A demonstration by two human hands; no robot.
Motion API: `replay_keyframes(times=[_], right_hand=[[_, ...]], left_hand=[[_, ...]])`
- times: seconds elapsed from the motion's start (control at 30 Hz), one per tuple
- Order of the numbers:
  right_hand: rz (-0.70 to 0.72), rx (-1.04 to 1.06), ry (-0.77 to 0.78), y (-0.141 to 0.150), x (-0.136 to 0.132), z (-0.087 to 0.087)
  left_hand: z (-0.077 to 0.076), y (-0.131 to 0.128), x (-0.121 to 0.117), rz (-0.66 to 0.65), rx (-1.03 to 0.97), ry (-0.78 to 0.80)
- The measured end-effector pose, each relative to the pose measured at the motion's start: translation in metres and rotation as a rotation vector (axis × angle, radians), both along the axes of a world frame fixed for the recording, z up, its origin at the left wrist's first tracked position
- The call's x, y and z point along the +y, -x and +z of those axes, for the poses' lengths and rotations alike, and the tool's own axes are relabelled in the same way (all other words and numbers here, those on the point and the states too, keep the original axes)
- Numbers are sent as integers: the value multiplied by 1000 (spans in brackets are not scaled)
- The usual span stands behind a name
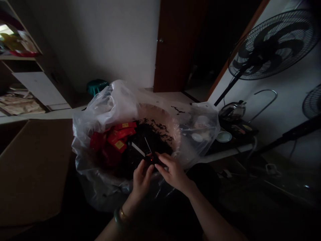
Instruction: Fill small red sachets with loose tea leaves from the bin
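Both my hands meet over a round shallow basket (173, 125) lined with a clear plastic bag (105, 107). The basket holds dark loose leaves (155, 134) and several small red packets (117, 137). My left hand (140, 179) and my right hand (173, 172) pinch a small dark packet (151, 159) between their fingertips, just above the leaves. A thin white strip sticks up from it. The dim light hides what the packet is. A bangle sits on my left wrist.
A cardboard box (32, 167) stands at the left. A standing fan (273, 43) rises at the right beside a tea tray with a kettle (232, 112) and a small bowl (224, 136). Shelves (22, 67) and a brown door (175, 43) are behind.
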State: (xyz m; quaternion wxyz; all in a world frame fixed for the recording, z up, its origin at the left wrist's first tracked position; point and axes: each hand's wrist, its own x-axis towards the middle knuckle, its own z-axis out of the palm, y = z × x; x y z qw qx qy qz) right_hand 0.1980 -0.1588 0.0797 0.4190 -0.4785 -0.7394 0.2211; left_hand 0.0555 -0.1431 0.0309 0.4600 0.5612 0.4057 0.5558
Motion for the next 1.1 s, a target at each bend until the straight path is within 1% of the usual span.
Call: replay_keyframes(times=[0.13, 0.23, 0.43, 0.57, 0.67, 0.83, 0.97, 1.03, 1.1], right_hand=[[-74, -4, -31, 6, -1, -3], [-129, -9, -88, 10, -1, -8], [-157, 7, -111, 14, -4, -14], [-176, 11, -126, 15, -6, -16], [-180, 13, -123, 17, -7, -18], [-200, 16, -128, 18, -8, -22], [-221, 22, -133, 18, -9, -21], [-247, 46, -145, 16, -8, -22], [-291, 99, -135, 11, -6, -24]], left_hand=[[0, 0, 1, 14, -58, 104], [5, 0, 2, 57, -78, 143], [21, -3, 3, 52, -95, 145], [24, -5, 3, 86, -123, 215], [24, -7, 4, 85, -159, 260], [22, -8, 6, 32, -218, 294], [13, -9, 4, 6, -230, 368], [8, -10, 3, 13, -231, 411], [3, -11, 3, 13, -233, 393]])
